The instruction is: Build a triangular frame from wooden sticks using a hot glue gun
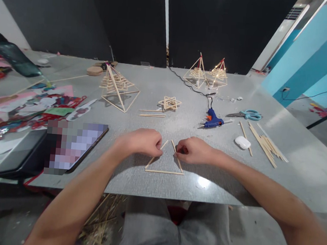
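pale wood triangle (164, 172) sits near-left of the glue gun (213, 120), base corners roughly met but top gap apparently left to close, left hand (147, 141) and right hand (193, 150) each pinched closed on one side stick (180, 166), layered star (170, 103) left of the gun looking done.

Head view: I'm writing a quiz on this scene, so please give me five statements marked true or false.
1. The left hand touches the left slanted stick. True.
2. The right hand touches the bottom stick. False: it touches the right slanted stick.
3. The slanted sticks' upper ends meet. False: a gap separates them.
4. The scissors have light-blue handles. True.
5. The glue gun is red. False: it is mainly blue.
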`<state>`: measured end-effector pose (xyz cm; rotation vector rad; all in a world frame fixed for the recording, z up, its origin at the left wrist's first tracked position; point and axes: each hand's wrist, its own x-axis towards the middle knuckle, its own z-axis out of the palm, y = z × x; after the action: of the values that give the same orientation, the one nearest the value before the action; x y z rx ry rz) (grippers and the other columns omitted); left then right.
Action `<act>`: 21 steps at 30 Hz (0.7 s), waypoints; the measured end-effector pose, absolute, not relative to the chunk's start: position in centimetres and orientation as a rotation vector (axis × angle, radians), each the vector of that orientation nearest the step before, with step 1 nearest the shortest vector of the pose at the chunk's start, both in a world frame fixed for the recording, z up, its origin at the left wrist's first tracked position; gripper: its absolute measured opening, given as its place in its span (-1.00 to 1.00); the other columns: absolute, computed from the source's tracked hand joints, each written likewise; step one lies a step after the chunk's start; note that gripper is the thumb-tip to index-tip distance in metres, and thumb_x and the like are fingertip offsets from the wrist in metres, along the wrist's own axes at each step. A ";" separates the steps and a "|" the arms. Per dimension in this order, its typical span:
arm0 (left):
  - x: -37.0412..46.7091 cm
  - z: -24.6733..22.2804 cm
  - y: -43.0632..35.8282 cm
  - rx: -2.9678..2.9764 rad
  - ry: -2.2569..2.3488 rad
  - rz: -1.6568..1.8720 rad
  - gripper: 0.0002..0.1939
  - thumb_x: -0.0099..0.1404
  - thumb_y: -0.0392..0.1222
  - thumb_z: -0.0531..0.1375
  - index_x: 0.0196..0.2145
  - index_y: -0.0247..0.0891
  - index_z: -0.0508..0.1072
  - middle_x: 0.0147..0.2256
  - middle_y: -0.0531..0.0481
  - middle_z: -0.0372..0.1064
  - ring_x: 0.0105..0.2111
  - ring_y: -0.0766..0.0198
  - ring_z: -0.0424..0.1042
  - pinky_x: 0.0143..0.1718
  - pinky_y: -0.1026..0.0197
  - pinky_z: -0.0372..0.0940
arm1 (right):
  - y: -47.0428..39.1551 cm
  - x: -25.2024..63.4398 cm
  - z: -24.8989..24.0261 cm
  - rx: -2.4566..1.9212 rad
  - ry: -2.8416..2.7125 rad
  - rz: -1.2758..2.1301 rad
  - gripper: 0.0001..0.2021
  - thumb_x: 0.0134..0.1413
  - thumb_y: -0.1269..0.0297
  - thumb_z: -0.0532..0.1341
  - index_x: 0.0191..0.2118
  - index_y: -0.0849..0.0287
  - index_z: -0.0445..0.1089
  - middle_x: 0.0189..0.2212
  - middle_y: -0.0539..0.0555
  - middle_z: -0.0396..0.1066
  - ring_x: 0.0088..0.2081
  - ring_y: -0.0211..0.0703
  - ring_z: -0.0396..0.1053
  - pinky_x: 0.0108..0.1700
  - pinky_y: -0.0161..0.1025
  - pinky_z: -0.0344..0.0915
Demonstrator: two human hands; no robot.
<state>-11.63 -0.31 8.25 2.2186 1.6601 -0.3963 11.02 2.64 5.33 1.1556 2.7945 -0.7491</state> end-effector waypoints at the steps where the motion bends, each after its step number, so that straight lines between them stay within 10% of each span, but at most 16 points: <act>1: -11.6 8.2 -0.3 2.218 1.661 -0.396 -0.87 0.16 -0.09 0.26 -0.45 -0.16 0.56 -0.43 -0.01 0.56 -0.45 0.17 0.42 -0.45 0.15 0.07 | 2.7 11.0 5.3 1.162 2.794 -0.746 -0.83 0.28 0.19 0.33 -0.19 0.14 0.65 -0.37 0.04 0.61 -0.40 -0.21 0.39 -0.35 -0.26 0.08; 21: -11.3 8.2 -0.6 2.249 1.612 -0.370 -0.89 0.20 -0.11 0.28 -0.38 -0.15 0.58 -0.38 -0.01 0.57 -0.40 0.14 0.44 -0.41 0.15 0.09 | 2.6 11.2 5.5 1.187 2.765 -0.750 -0.83 0.23 0.26 0.29 -0.22 0.14 0.66 -0.34 0.07 0.63 -0.37 -0.17 0.41 -0.34 -0.24 0.11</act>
<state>-11.28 -0.63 8.25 2.2492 1.6116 -0.3696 11.17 2.61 5.49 1.1874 2.7649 -0.7502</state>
